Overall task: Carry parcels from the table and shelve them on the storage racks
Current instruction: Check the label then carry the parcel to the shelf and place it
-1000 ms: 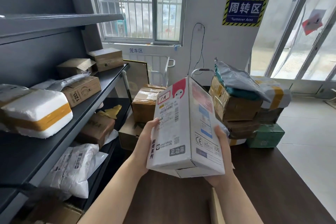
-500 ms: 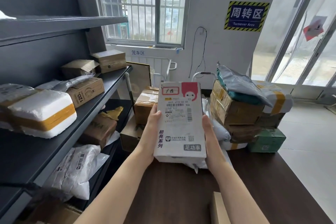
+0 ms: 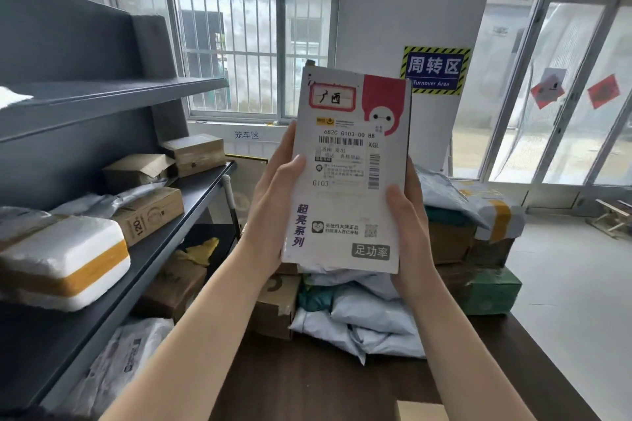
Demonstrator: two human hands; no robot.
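Here, at the centre of the frame, both hands clamp a tall white parcel upright, its labelled face toward the camera. The left hand grips the parcel's left edge, thumb lying across the front beside the shipping label; the right hand grips the right edge, thumb on the front and fingers wrapped behind. The parcel is raised clear of the bench, whose dark brown top runs along the lower middle of the frame. A shipping label with barcodes sits mid-face, a red-bordered tag with handwritten characters lies near the top, and a pink patch with a white cartoon face fills the upper right corner.

Below and behind the parcel, a heap of grey poly mailers rests on the bench, with brown cartons and a green box stacked to the right of it. At the left of the frame stands a dark grey storage rack. Its middle shelf carries a white foam box banded with yellow tape, a brown carton marked "120" just behind it, and two more cartons further back. At the upper right, a blue sign with a yellow-and-black border reads "Turnover Area".
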